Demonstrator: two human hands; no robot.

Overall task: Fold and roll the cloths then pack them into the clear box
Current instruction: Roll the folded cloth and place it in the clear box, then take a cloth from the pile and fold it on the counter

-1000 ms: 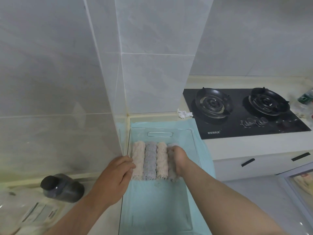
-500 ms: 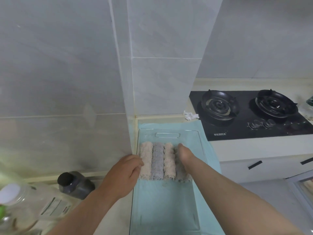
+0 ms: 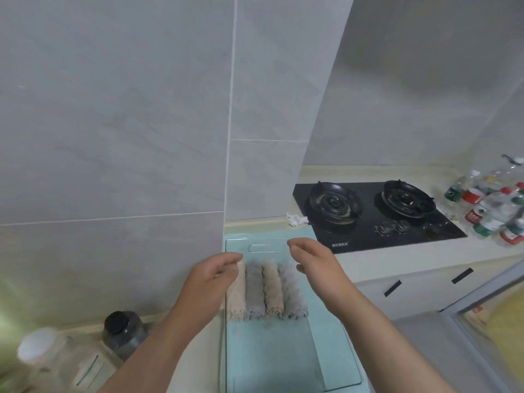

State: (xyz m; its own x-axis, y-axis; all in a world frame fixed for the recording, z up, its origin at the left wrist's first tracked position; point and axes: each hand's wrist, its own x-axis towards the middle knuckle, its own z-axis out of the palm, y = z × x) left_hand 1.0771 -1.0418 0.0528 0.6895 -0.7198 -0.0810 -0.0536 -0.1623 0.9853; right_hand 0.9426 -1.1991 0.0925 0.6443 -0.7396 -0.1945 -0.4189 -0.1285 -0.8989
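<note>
While my left hand [image 3: 211, 275] and right hand [image 3: 314, 265] hover loose-fingered and empty over the clear plastic box [image 3: 317, 364], four rolled terry cloths [image 3: 255, 290], beige and grey by turns, lie side by side in its far half. — OPERATOR

What could spoil it? — DESK

Loose near ends could unroll into the bare near half. My left fingers [image 3: 229, 259], perhaps brushing the outer beige roll [image 3: 236, 293], I cannot tell, might drag it. — OPERATOR

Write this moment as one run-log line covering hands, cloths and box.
left hand: open, holds nothing | right hand: open, holds nothing | cloths: four rolled, side by side in box | box: near part bare
</note>
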